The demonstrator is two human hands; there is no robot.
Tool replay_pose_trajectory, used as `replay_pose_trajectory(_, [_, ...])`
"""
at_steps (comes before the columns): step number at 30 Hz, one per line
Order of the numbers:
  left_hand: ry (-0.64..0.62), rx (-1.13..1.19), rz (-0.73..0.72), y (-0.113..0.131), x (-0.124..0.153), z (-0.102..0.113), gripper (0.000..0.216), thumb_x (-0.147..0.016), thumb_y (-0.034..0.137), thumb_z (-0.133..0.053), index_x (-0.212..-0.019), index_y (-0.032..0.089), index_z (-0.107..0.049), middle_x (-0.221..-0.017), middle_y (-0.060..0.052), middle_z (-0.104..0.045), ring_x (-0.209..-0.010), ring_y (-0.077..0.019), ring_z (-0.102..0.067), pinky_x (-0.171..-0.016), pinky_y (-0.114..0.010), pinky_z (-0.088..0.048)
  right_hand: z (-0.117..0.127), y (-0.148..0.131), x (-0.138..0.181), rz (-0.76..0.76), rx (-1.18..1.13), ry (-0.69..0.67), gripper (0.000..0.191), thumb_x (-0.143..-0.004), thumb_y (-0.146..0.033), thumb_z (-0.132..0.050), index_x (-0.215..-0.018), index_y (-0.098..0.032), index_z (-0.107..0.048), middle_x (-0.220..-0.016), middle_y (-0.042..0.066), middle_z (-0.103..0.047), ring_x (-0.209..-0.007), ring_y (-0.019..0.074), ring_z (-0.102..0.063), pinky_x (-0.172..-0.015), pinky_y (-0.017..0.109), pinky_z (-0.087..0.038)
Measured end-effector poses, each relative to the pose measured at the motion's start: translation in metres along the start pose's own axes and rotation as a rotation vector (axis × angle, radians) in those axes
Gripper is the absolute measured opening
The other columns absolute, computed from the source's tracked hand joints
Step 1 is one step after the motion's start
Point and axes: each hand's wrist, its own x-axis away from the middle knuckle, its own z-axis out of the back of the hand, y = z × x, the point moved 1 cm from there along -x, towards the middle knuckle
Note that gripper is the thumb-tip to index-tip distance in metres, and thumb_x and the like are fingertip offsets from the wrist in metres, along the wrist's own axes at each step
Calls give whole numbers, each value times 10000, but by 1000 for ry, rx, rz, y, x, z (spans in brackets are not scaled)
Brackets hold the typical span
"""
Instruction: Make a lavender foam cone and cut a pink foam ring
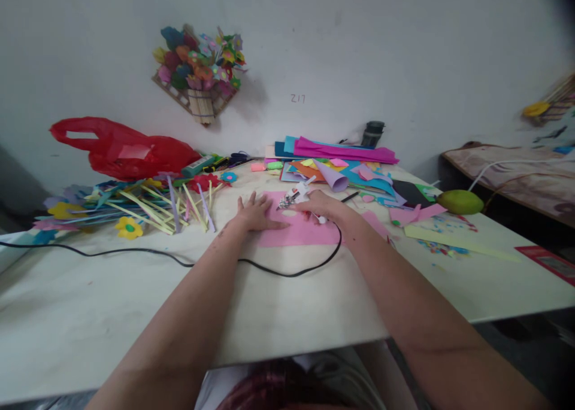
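My left hand (256, 213) lies flat with fingers spread on a pink foam sheet (299, 233) in the middle of the table. My right hand (321, 206) is closed around a glue gun (294, 196) whose tip points left over the sheet, near a small pale oval piece (288, 213). A black cable (179, 260) runs from the gun across the table to the left edge.
A pile of paper flowers on sticks (135, 209) and a red plastic bag (126, 146) lie at the left. Stacked coloured foam sheets (341, 152) sit at the back, a green mango (460, 202) at the right. A flower basket (200, 75) hangs on the wall.
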Motion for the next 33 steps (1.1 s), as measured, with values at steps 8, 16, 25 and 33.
replay_pose_trajectory(8, [-14, 11, 8, 1, 2, 2, 1131, -613, 889, -375, -1524, 258, -149, -1593, -22, -41, -1445, -355, 121, -1072, -678, 93, 1, -1, 1, 1, -4, -4, 416, -691, -449, -770, -890, -146, -566, -468, -18, -590, -331, 102, -477, -330, 214, -356])
replay_pose_trajectory(16, [-31, 11, 18, 0, 0, 1, 1158, -594, 905, -366, -1527, 261, -128, -1594, -13, -30, -1439, -369, 128, -1074, -675, 91, 3, 4, -4, 6, -8, -39, 373, -695, -419, -768, -760, -172, -495, -463, -34, -557, -337, 100, -476, -330, 219, -382])
replay_pose_trajectory(25, [-24, 25, 17, -2, -2, -2, 1165, -593, 901, -378, -1529, 258, -117, -1591, -19, -19, -1442, -373, 116, -1072, -677, 87, 8, 5, 0, -6, 3, -58, 361, -700, -395, -759, -782, -186, -476, -492, -38, -560, -354, 93, -478, -352, 218, -388])
replay_pose_trajectory(33, [-22, 16, 17, -5, -5, -5, 1162, -589, 906, -363, -1528, 268, -116, -1593, -12, -6, -1444, -365, 114, -1074, -677, 82, 15, 2, 7, 2, 106, -48, 317, -732, -395, -732, -770, -180, -502, -488, -32, -555, -354, 95, -484, -367, 219, -347])
